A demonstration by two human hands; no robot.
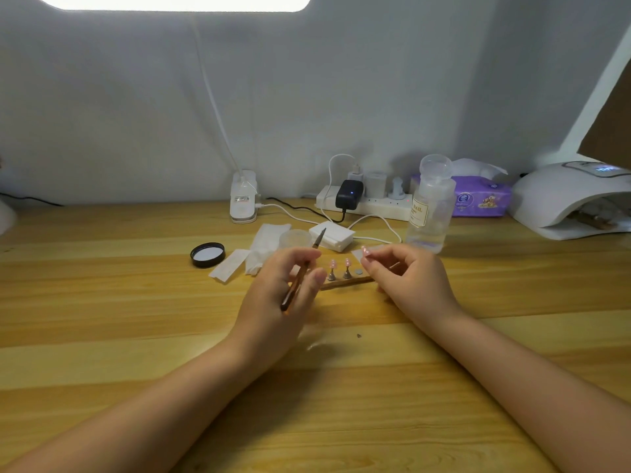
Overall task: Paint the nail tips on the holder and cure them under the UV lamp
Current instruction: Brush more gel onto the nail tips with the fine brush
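Resting over the pale wooden tabletop (pixel 136 302), both bare forearms reach in from the six o'clock edge toward the middle of the scene. The left hand (pixel 283 288) curls its fingers round a thin brown-handled nail brush (pixel 300 274), whose dark tip points up toward one o'clock, over a small clear plastic cup (pixel 295 237). The right hand (pixel 406 274) pinches a small pink nail tip (pixel 366 251) between thumb and forefinger, held just above the table. Between the two hands lies the narrow wooden strip holder (pixel 345 283), and on it stand two small metal cone stands, each topped with a pink nail tip (pixel 332 265), side by side; a little grey round disc (pixel 358 272) sits just to their three o'clock side. At nine o'clock from the left hand lies a round black jar lid (pixel 207 255), with white paper wipes (pixel 264 247) between it and the hand. Toward twelve o'clock sit a white stack of cotton pads (pixel 333 236), a white power strip (pixel 365 203) with plugs and a black adapter, and a tall clear pump bottle (pixel 431 203). Behind the bottle is a purple pack of tissues (pixel 481 199). At the two o'clock edge stands the white domed UV lamp (pixel 566 196), well apart from the holder; something brownish lies inside its opening, too blurred to identify.
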